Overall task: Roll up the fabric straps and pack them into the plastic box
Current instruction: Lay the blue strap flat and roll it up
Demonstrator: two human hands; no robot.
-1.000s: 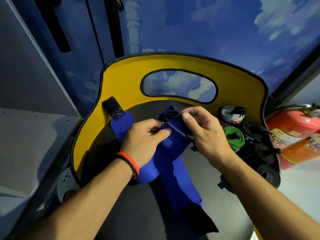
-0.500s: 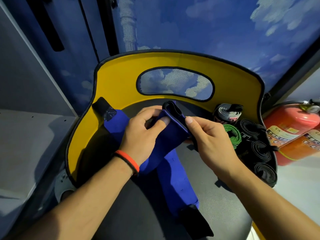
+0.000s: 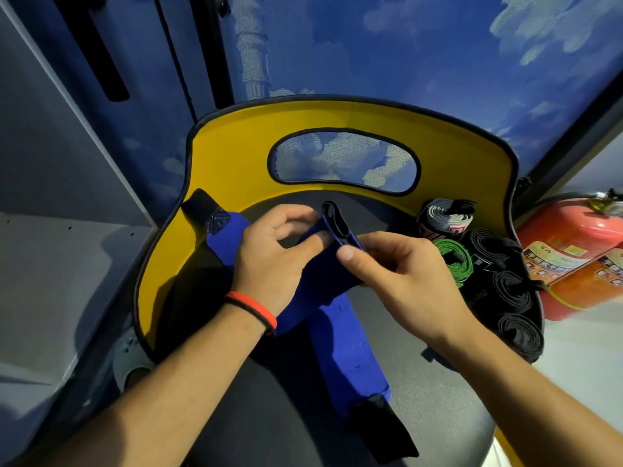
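While its black-tipped end, wound into a small roll, is pinched between the fingers of the left hand and the right hand, the blue fabric strap is held above the grey seat of a yellow-backed chair, and its free length is trailed toward the viewer. Black rolled straps, a green roll and a grey-and-white roll are gathered at the seat's right edge, near a red fire extinguisher.

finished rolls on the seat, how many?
5, by the right edge of the seat: grey roll at the back, green roll in front of it, three black rolls running back to front. The dark patch beside them may hide another.
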